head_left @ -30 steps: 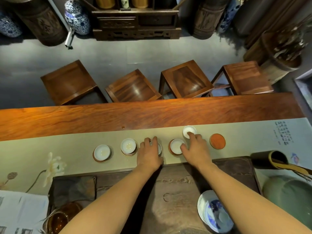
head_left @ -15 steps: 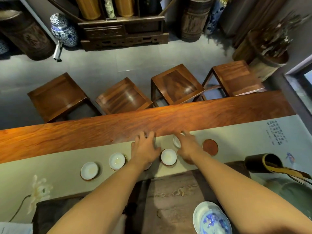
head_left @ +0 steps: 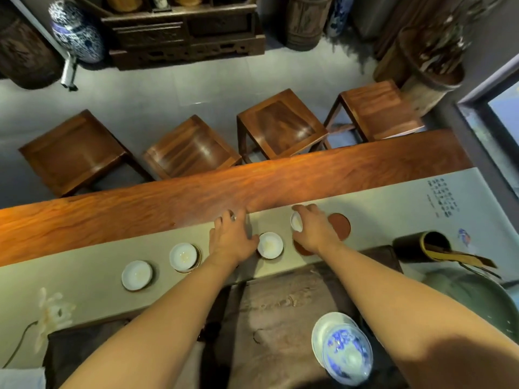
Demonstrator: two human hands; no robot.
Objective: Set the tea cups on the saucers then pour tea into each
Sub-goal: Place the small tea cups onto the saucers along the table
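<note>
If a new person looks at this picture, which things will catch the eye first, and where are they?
First, the two bare arms reaching over the pale runner: the right hand holds a small white cup, and the left hand covers another spot in the row. Next, three white cups on saucers left of centre, and the empty red saucer beside the right hand.

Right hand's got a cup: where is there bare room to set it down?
The bare red saucer right of the right hand is free, as is runner beyond it. Crowded: the cup row around the left hand.
</note>
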